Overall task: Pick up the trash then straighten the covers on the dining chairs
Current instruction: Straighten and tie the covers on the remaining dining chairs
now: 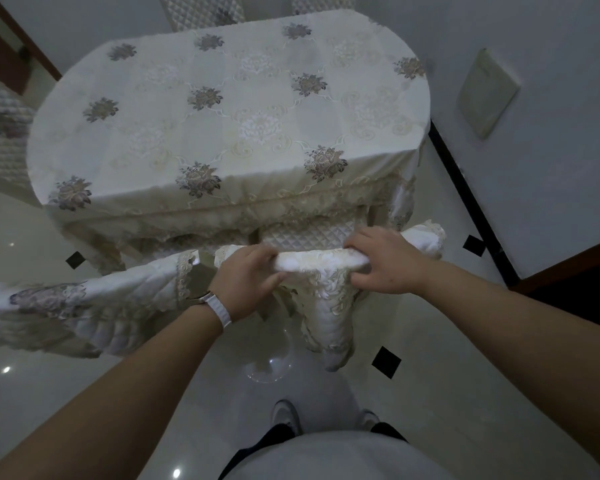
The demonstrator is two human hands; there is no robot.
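A dining chair stands pushed under the table right in front of me, its back draped with a cream quilted cover point(326, 299) edged in lace. My left hand point(250, 275) grips the top of the chair back through the cover at its left end. My right hand point(385, 261) holds the top at its right end, fingers over the far side and thumb on the near side. The cover hangs down the near side in a bunched flap. A second covered chair back point(94, 303) with a purple flower stands at my left. No trash is in view.
The oval table point(229, 119) wears a cream floral cloth with a lace skirt. More quilted chairs stand at the far end point(201, 10) and the far left point(0, 133). A white wall with a panel point(487, 93) runs along the right. The floor is glossy tile with black insets.
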